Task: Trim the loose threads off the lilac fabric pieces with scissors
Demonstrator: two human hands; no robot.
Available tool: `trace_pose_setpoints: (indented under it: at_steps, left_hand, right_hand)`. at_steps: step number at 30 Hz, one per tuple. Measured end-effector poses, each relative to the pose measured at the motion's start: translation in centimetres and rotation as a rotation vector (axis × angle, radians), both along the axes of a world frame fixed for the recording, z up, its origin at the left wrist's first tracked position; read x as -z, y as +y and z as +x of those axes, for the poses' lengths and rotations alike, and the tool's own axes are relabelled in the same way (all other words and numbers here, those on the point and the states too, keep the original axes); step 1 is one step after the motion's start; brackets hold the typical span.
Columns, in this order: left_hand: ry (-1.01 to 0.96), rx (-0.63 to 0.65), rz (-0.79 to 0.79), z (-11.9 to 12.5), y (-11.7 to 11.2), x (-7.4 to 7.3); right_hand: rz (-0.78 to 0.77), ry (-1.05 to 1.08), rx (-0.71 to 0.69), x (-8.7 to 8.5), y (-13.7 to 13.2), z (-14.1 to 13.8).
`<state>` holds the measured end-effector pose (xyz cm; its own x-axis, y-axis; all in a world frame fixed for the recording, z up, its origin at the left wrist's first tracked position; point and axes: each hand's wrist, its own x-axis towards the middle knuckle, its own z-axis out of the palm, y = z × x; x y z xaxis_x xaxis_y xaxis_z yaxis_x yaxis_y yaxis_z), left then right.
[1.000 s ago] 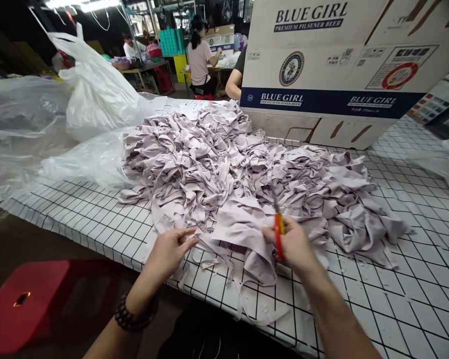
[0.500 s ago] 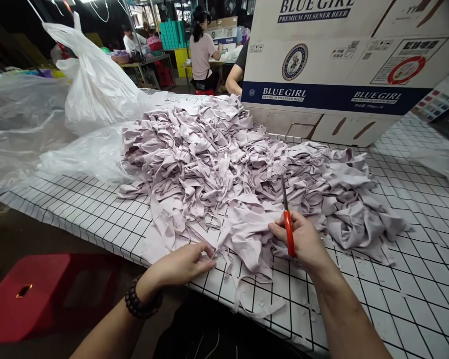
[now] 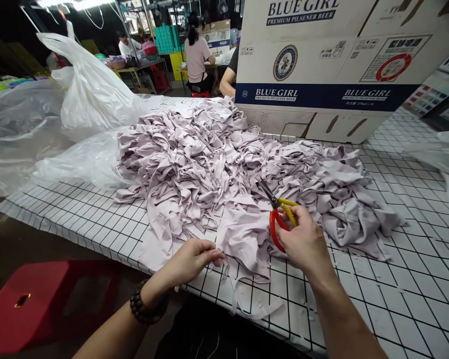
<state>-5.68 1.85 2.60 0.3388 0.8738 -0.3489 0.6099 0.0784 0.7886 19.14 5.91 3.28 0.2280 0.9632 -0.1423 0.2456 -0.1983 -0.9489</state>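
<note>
My right hand [image 3: 307, 239] grips a pair of scissors [image 3: 275, 202] with one red and one yellow handle; the dark blades point up and left over the fabric. My left hand [image 3: 194, 259], a dark bead bracelet on its wrist, pinches the near left edge of a pale lilac fabric piece [image 3: 245, 234] between thumb and fingers. That piece lies at the front of a large heap of crumpled lilac fabric [image 3: 194, 154]. From it a thin strap [image 3: 260, 314] trails in a loop to the table's front edge.
The table has a black-and-white grid cover [image 3: 108, 214]. A beer carton [image 3: 314, 65] stands at the back right, with a person's arm [image 3: 228, 82] beside it. White plastic bags [image 3: 93, 94] sit at left. A red stool [image 3: 45, 304] stands below. People work further back.
My left hand has moved slightly right and closed on the fabric edge. My right hand has turned the scissors, so both handles now show and the blades lean left.
</note>
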Motion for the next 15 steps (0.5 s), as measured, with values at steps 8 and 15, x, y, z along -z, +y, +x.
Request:
trace_pose_setpoints:
  at_steps: [8, 15]
  left_hand:
    - [-0.873, -0.304, -0.431, 3.0, -1.7, -1.2]
    - [-0.736, -0.316, -0.117, 4.0, -2.1, -1.4]
  right_hand:
    - [-0.114, 0.568, -0.507, -0.1, -4.6, -5.1]
    - [-0.024, 0.606, -0.291, 1.7, -4.9, -6.2]
